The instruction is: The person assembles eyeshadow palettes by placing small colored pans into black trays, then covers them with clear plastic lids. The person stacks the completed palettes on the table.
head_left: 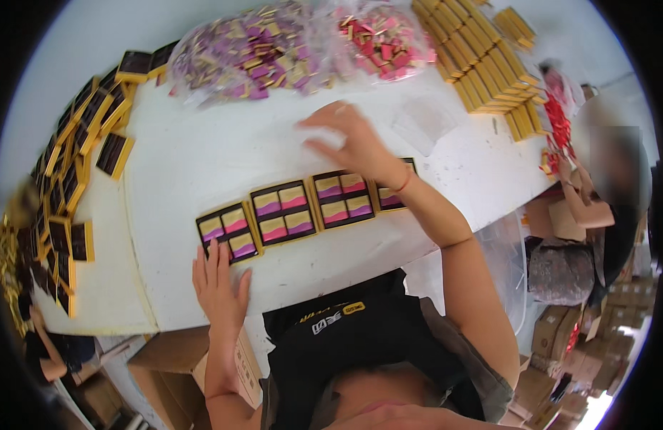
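Several open gold-edged boxes with dark insides stand side by side in a slanting row on the white table. My left hand [221,285] rests its stretched fingers on the near left corner of the leftmost box [247,259], partly covering it. Pink and purple wrapped pieces [298,221] with gold parts sit in the compartments of the second box [292,239]. Over the far side of the row reaches my right hand [356,142], slightly blurred, fingers apart and nothing visible in them. My right wrist and forearm hide part of the rightmost box [390,208].
Clear bags of purple pieces [256,54] and pink pieces [385,43] lie at the back. Gold boxes [485,64] are stacked back right; dark-centred boxes [84,136] pile up left. A clear plastic sheet [423,123] lies to the right. Another person [611,193] works beyond the right edge.
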A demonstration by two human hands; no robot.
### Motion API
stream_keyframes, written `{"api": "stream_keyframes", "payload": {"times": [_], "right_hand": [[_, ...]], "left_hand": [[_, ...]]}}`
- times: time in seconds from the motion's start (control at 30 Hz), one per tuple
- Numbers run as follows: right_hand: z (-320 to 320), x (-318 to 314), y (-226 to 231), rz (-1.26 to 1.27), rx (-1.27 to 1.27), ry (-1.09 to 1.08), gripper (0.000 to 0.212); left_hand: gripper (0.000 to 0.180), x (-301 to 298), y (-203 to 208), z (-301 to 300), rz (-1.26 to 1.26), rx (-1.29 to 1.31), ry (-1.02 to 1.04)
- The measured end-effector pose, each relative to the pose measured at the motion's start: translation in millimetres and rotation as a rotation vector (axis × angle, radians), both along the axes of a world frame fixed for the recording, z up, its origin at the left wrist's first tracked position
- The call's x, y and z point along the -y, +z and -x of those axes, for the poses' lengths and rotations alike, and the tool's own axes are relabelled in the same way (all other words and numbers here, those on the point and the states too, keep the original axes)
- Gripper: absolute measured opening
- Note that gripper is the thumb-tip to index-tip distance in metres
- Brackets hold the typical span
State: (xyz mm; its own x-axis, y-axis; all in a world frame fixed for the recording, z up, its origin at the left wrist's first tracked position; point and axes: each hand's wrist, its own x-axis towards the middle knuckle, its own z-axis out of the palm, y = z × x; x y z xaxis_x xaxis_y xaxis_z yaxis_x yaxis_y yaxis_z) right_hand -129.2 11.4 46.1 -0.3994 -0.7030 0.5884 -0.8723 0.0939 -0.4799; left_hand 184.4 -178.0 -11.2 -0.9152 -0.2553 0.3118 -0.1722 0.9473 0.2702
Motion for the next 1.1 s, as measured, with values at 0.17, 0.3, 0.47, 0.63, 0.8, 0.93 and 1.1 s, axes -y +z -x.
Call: {"api": "stream_keyframes", "payload": {"times": [0.17,0.3,0.47,0.63,0.8,0.93,1.1], "right_hand": [[79.0,-144.3,-13.9,-0.239,-0.076,-0.638,0.056],[97.8,-198.4,-28.6,-0.457,0.151,-0.87,0.086],[79.6,-194.8,-26.6,-0.282,0.138,-0.637,0.085],[-6.2,-167.3,7.9,-0.264,0.101,-0.161,0.068],[-49.6,-168.7,22.9,-0.156,0.661,0.494,0.06],[-71.8,-166.1,14.8,-0.237,0.927,0.74,0.053],[-78.9,-180.5,23.5,-0.167,0.782,0.326,0.068]], "left_hand": [[0.056,6.2,-0.6,7.0,-0.088,-0.046,-0.018],[0.043,6.0,-1.7,16.1,-0.198,-0.163,-0.002],[0.037,-17.6,8.1,33.1,-0.317,-0.242,-0.124],[0.038,-47.9,12.9,45.9,-0.364,-0.196,-0.26],[0.036,-109.2,32.9,79.0,-0.543,-0.256,-0.367],[0.028,-138.6,27.9,98.5,-0.732,-0.255,-0.573],[0.017,-144.2,33.2,107.0,-1.157,0.055,-0.521]]}}
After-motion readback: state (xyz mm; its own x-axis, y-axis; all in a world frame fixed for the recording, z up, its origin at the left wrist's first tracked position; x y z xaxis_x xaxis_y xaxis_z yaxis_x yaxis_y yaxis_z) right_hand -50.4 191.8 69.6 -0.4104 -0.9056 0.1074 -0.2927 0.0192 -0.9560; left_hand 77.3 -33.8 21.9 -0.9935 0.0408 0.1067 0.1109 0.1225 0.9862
